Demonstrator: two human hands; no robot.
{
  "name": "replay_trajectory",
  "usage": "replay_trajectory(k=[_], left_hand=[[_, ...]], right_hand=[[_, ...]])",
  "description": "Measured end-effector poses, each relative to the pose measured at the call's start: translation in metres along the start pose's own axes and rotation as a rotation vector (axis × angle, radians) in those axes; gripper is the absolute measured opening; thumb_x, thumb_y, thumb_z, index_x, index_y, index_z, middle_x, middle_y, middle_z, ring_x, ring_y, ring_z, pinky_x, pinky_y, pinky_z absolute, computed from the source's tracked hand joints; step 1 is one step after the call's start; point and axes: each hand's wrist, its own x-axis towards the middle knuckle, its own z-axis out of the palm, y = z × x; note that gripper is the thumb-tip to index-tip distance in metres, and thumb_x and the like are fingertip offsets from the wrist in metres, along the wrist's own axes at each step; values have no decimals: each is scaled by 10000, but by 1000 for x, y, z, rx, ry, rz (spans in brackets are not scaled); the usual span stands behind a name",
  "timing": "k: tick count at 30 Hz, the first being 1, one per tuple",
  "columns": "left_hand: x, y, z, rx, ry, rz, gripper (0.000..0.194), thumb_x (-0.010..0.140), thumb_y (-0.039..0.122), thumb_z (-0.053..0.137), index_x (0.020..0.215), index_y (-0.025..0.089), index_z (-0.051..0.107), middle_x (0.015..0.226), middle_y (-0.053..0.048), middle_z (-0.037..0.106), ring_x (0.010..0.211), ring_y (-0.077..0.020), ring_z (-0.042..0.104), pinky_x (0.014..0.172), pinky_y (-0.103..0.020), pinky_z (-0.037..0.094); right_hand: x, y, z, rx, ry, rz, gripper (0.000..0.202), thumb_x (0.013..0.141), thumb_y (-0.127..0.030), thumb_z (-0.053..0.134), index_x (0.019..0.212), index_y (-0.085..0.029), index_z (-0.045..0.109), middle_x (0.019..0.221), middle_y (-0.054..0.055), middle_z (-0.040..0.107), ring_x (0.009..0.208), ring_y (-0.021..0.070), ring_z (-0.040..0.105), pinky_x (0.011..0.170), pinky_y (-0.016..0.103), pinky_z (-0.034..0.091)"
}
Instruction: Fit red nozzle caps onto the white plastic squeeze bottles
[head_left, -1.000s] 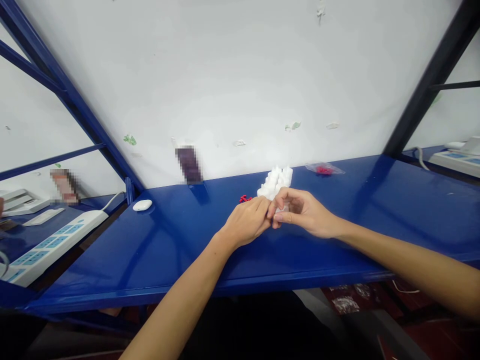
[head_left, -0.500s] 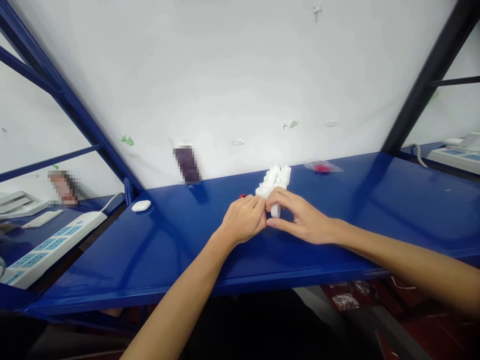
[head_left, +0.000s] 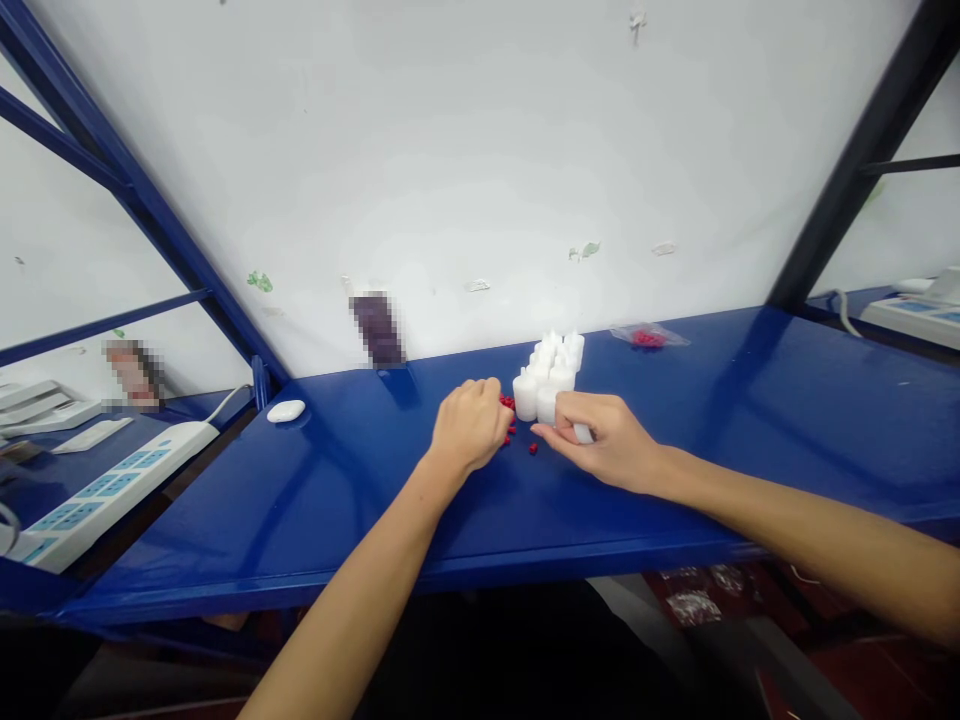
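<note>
On the blue table stands a cluster of small white plastic bottles (head_left: 526,397) with pointed tips. My right hand (head_left: 611,440) is closed around one small white bottle (head_left: 583,433), just in front of the cluster; most of it is hidden by the fingers. To the left, my left hand (head_left: 471,425) is curled, fingers down, at a pile of small red caps (head_left: 508,402). Its fingertips are hidden, so what they pinch cannot be seen. One loose red cap (head_left: 533,448) lies between the two hands.
A clear bag with red pieces (head_left: 648,338) lies by the wall at the back right. On the left of the table sits a white rounded case (head_left: 286,411). A purple pixelated object (head_left: 378,328) leans on the wall. A power strip (head_left: 112,490) lies beyond the left frame.
My hands have parted: the left has moved left to the red caps, the right slightly right with the bottle. More red caps and the front of the bottle cluster now show.
</note>
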Motion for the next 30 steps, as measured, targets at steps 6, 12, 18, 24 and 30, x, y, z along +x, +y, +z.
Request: replay_trajectory(k=[6,12,18,24,30], left_hand=[[-2,-20,4,-16,-79,-121,272,994,293,299,964,181,546,852,-73,686,766,-212,657,666,-292,440],[0,-22,14,40,-227,-137,357,979,413,325,938,194,605,853,-81,699,779,-237,678,641,-291,430],[0,-23,15,15,-206,-152,377,980,455,307,945,205,587,822,-72,689,733,-236,663,620,-289,395],[0,-25,15,-84,-62,-175,311,963,410,364,840,204,562,700,-35,639,624,-205,601,575,-281,312],[5,-32,26,-430,187,-236,378,936,328,406,586,188,433,519,37,447,501,-109,432,581,-266,290]], right_hand=[[5,17,-20,-285,43,-33,267,890,-261,563,1144,-188,605,1132,116,639,1029,271,595,900,435,477],[3,37,-14,-378,-77,-18,338,970,-219,428,1240,-177,627,1211,130,622,1100,265,594,938,437,500],[4,36,-11,-412,-119,-12,301,949,-251,486,1197,-196,648,1145,120,628,992,247,624,836,394,507],[10,30,-26,-446,137,43,158,906,-278,539,924,-205,678,646,-7,622,584,154,550,744,375,408],[32,43,-55,-363,225,138,187,854,-241,544,693,-193,625,611,8,591,537,141,519,568,291,401]])
